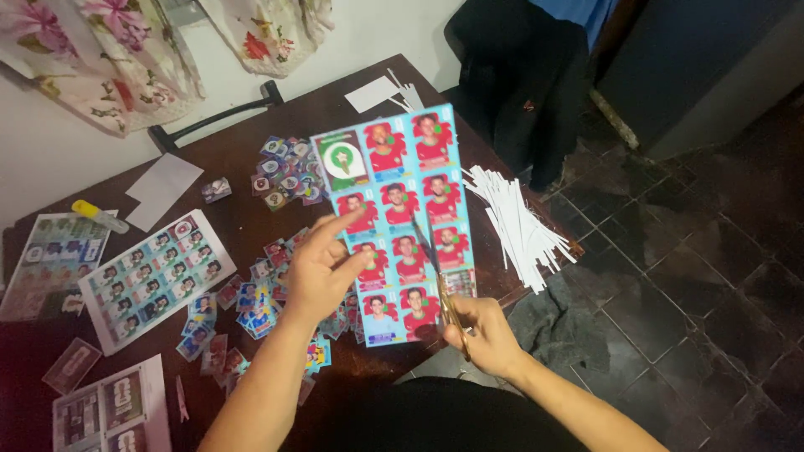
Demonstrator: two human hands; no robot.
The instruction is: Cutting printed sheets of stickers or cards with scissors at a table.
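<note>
The bare left hand point(316, 269) is raised mid-frame, index finger extended, remaining fingers curled in a pinch; the bare right hand point(486, 335) is held lower, fingers closed in a grip; both forearms are angled inward from below.

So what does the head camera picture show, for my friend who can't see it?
The right hand cuts with scissors up a sticker sheet of red-shirted players, held by the left hand. Cut stickers, white paper strips and more sheets lie on a dark wooden table.
</note>
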